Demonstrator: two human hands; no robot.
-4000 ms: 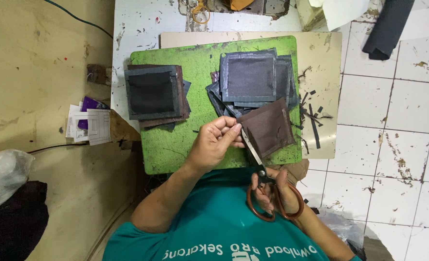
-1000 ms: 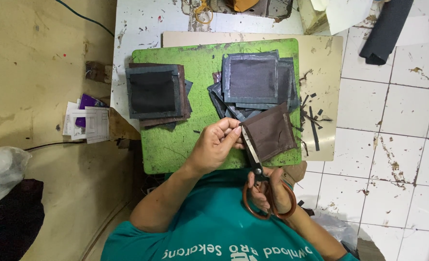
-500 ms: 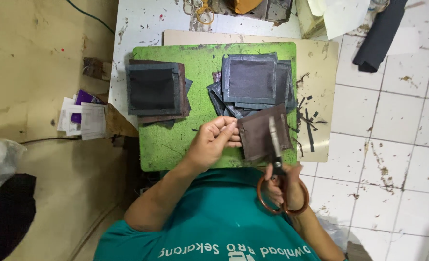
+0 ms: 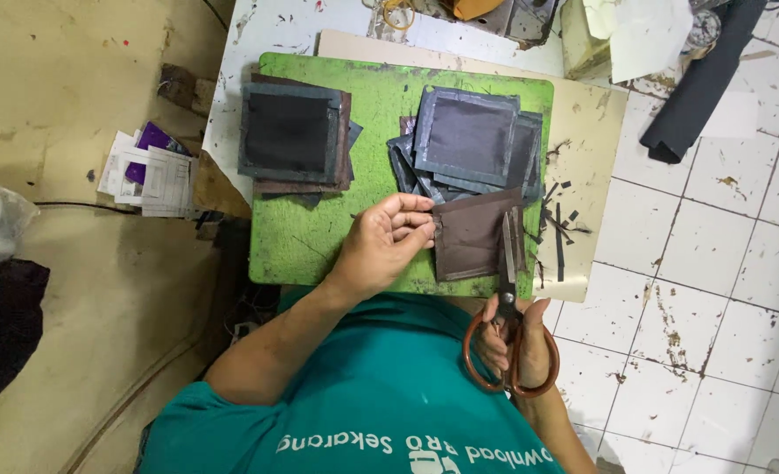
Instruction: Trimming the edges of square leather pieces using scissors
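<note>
nearest in the head view, the right hand (image 4: 517, 342) has its fingers closed through the brown loop handles of one pair of scissors (image 4: 506, 290), whose blades point away and lie over the right margin of a brown leather piece (image 4: 473, 235), close to that piece's right edge. the left hand (image 4: 388, 241) pinches the left edge of the same piece, fingers curled narrow on it, thumb on top. the piece lies at the near right corner of the green cutting mat (image 4: 319, 228), almost reaching the mat's near edge. between the left hand and the far left pile the mat is bare green, giving the most open room; to the right the mat ends against a beige board (image 4: 587, 158) strewn with thin dark trimmings (image 4: 558, 230). since four seconds ago the scissors have swung from a slant across the piece's left side to run straight along its right side, and the piece now sits squarer to the mat. farther off lie two stacks of dark squares: the left stack (image 4: 295, 136) and the right stack (image 4: 470, 140), the second fanned out and touching the held piece's far edge. beyond the mat the white table (image 4: 284, 26) carries clutter too small to name.
</note>
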